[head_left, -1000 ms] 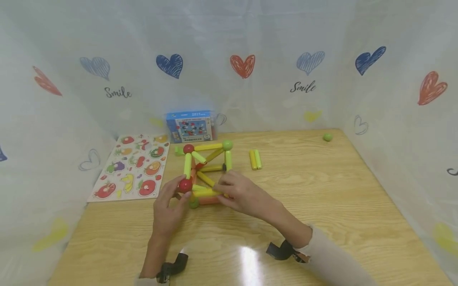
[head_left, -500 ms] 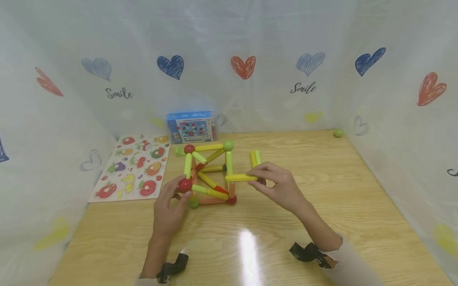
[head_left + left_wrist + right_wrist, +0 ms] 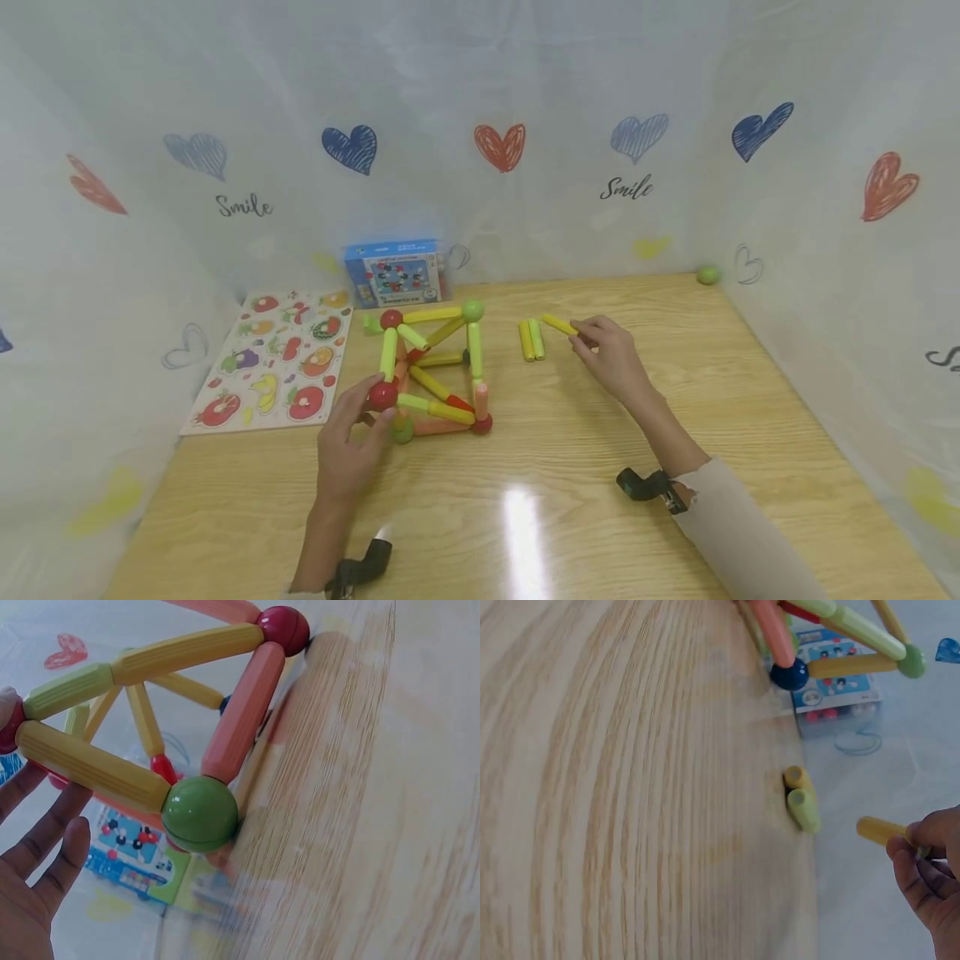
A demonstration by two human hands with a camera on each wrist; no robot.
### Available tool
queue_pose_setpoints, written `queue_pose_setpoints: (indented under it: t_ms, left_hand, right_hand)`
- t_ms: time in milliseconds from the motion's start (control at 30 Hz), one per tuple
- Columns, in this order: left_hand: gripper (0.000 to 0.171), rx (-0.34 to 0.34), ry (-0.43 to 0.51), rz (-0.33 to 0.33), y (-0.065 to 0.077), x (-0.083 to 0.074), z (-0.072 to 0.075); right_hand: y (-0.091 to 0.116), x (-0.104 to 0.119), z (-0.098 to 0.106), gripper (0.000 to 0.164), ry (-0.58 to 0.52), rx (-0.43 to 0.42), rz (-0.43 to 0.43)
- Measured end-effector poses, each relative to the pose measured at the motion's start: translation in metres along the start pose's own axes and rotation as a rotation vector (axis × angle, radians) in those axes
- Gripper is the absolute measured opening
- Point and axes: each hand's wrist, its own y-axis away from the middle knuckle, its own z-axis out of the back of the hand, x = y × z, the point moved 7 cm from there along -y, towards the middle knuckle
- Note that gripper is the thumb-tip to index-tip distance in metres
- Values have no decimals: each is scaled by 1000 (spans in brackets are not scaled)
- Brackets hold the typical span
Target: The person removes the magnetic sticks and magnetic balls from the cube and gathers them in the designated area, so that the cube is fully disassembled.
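A frame of ribbed sticks (image 3: 475, 346) and balls stands on the table, with green, yellow and orange sticks. At its near left upper corner my left hand (image 3: 352, 446) pinches a red ball (image 3: 383, 396); that hand also shows at the left of the left wrist view, beside a yellow stick (image 3: 94, 769) of the frame. A green ball (image 3: 200, 814) sits at a lower corner. To the right, above the table, my right hand (image 3: 611, 358) holds a loose yellow stick (image 3: 558, 324) by one end. At the near right corner an orange stick (image 3: 482, 402) rises from a red ball (image 3: 482, 423).
Two sticks, one yellow (image 3: 527, 341) and one green (image 3: 537, 339), lie side by side right of the frame. A blue toy box (image 3: 397, 273) stands behind, and a fruit-picture board (image 3: 273, 358) lies left. A loose green ball (image 3: 708, 275) is at the far right table edge.
My right hand has pulled the yellow stick off the frame's near side and carried it right and back. The loose green ball has rolled right. My left hand stays on the red ball.
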Motion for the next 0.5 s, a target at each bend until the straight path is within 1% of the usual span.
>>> queue_pose_setpoints:
  t_ms: [100, 233, 367, 500]
  left_hand:
    - [53, 6, -2, 10, 0, 1, 0]
    - [53, 0, 0, 10, 1, 0, 0]
    - [53, -2, -6, 9, 1, 1, -1]
    - [53, -3, -23, -6, 0, 1, 0]
  right_hand:
    - [-6, -14, -13, 28, 27, 25, -57]
    - [-11, -27, -30, 28, 48, 67, -96]
    - [-13, -34, -43, 28, 72, 109, -137]
    - [-14, -35, -52, 29, 80, 154, -155]
